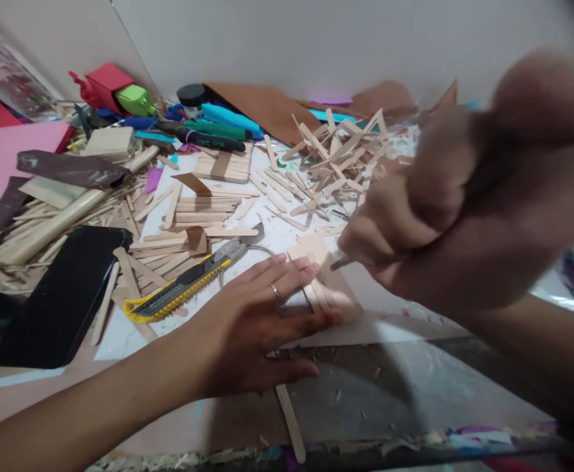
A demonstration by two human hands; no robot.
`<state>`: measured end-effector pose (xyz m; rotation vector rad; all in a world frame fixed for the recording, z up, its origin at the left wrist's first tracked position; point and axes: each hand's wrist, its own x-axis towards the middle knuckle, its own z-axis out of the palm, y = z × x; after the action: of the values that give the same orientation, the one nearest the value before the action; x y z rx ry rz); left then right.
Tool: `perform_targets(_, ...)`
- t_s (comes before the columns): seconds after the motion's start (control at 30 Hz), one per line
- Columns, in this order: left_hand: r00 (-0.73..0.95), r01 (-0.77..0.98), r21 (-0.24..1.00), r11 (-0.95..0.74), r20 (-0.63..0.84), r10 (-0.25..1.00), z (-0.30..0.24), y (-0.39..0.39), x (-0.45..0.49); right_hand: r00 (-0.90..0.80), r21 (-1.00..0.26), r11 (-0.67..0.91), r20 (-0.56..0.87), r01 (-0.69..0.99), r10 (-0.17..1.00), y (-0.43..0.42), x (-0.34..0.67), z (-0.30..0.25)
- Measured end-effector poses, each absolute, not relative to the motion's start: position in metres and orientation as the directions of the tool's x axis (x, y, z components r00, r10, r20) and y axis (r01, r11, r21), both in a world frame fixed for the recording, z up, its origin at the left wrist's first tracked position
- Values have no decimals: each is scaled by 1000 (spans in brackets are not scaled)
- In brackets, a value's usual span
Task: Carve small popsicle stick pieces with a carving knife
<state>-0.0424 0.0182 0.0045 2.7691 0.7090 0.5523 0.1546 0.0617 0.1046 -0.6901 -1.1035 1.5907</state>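
Observation:
My left hand (267,308) lies with its fingers spread and stretched out, a ring on one finger. Its fingertips press on flat wooden sticks (320,295) that rest on a thin pale wooden piece (348,298). Close to the camera and blurred, my right hand (415,210) is closed in a fist around a thin tool whose dark tip (342,263) sticks out beneath it. The tip points at the wooden piece; its handle is mostly hidden, so the tool's kind is unclear. Under my left hand, one loose craft stick (291,423) points toward the table's front edge.
A yellow utility knife (189,282) lies left of my hand, blade out. Beyond it are stacked craft sticks (206,211) and a loose stick pile (336,157). At left lie a black phone (63,295) and a brown-wrapped roll (71,168). A soldering-iron-like black handle (215,141) lies behind.

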Motion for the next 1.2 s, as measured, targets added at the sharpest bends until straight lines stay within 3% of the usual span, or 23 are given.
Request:
perform_targets(0.6, 822, 390, 374, -842, 270, 501, 8, 20, -42, -444, -896, -133, 78, -424, 893, 57, 153, 74)
perform_targets(1.2, 829, 408, 371, -834, 233, 508, 8, 19, -43, -325, -882, -36, 134, -469, 936, 47, 147, 62)
